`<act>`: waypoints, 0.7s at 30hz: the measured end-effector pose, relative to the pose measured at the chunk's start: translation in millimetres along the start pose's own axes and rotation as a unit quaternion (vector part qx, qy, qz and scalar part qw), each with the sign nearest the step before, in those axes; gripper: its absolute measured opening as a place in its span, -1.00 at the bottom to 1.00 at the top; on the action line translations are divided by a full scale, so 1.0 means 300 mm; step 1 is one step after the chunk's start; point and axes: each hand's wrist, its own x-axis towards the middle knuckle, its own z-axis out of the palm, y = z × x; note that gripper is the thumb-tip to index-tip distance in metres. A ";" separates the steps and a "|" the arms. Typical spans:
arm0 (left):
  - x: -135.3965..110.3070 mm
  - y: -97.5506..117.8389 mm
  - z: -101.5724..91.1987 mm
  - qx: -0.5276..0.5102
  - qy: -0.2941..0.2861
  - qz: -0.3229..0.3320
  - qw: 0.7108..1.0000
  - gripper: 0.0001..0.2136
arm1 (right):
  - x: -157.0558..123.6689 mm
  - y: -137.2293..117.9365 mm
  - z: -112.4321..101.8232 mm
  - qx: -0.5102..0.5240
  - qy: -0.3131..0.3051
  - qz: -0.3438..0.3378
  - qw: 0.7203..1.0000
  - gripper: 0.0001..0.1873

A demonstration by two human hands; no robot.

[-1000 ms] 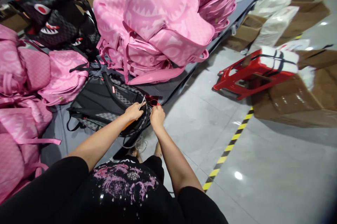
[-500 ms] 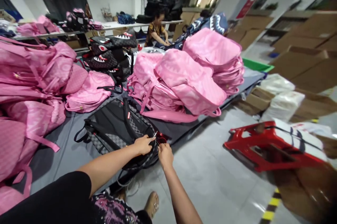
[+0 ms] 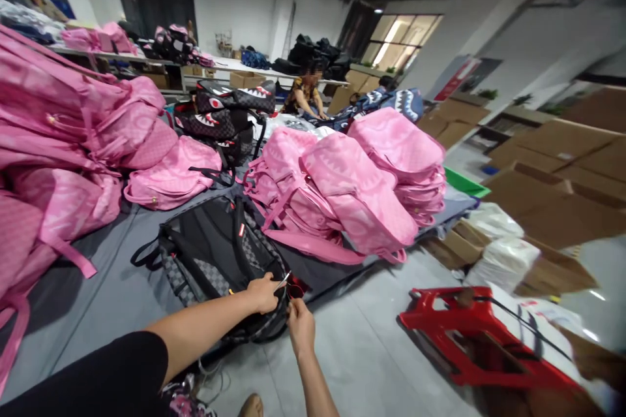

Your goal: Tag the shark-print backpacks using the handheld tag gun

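Observation:
A black and grey checkered backpack (image 3: 215, 244) lies strap side up on the grey-covered table. Over its right-hand edge, my left hand (image 3: 264, 292) is closed around small silver scissors (image 3: 282, 281), their blades pointing up and right. Just to the right and nearer me, my right hand (image 3: 300, 322) pinches at the bag's edge, below a shiny red piece (image 3: 297, 286). What lies between those fingertips is too small to make out. The two hands are close together but apart.
Pink backpacks are piled at the left (image 3: 83, 110) and beyond the black bag (image 3: 352, 188). Dark shark-mouth bags (image 3: 220, 113) stand behind. A co-worker (image 3: 306, 94) bends over the far end. On the floor at right are a red stool (image 3: 454, 332) and cardboard boxes (image 3: 562, 195).
The view has tilted up and shifted, so the scene sits lower in the picture. My hands stay at the same edge of the black backpack, the scissors still in my left.

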 end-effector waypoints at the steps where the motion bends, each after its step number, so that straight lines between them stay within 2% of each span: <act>1: -0.002 -0.002 0.005 -0.004 0.002 0.004 1.000 -0.38 | -0.041 0.005 0.008 -0.002 -0.006 -0.012 1.000 -0.61; 4: -0.006 -0.004 0.021 -0.013 0.015 0.012 1.000 -0.39 | -0.191 0.081 0.072 -0.016 -0.038 -0.042 0.998 -0.68; 7: -0.005 -0.002 0.040 -0.020 0.027 0.013 0.999 -0.43 | -0.321 0.217 0.197 -0.064 -0.042 -0.091 0.993 -0.76; 10: -0.002 0.002 0.045 -0.034 0.023 0.005 0.999 -0.40 | -0.368 0.305 0.325 -0.165 -0.021 -0.116 0.979 -0.67; 12: -0.013 0.006 0.033 -0.051 0.016 -0.001 0.999 -0.41 | -0.356 0.308 0.361 -0.211 -0.025 -0.130 0.968 -0.65; 13: -0.028 0.008 0.022 -0.062 0.015 -0.003 0.998 -0.43 | -0.342 0.296 0.356 -0.214 -0.041 -0.139 0.966 -0.65; 15: -0.079 0.016 0.002 -0.085 0.035 -0.011 0.996 -0.47 | -0.312 0.255 0.299 -0.175 -0.091 -0.156 0.968 -0.66; 17: -0.157 0.031 -0.005 -0.127 0.101 -0.025 0.986 -0.51 | -0.291 0.200 0.203 -0.094 -0.127 -0.166 0.973 -0.63; 19: -0.243 0.061 0.012 -0.215 0.202 -0.027 0.955 -0.54 | -0.292 0.139 0.102 0.003 -0.130 -0.178 0.975 -0.52; 21: -0.317 0.110 0.049 -0.323 0.278 -0.003 0.905 -0.62 | -0.318 0.076 0.019 0.086 -0.149 -0.195 0.966 -0.35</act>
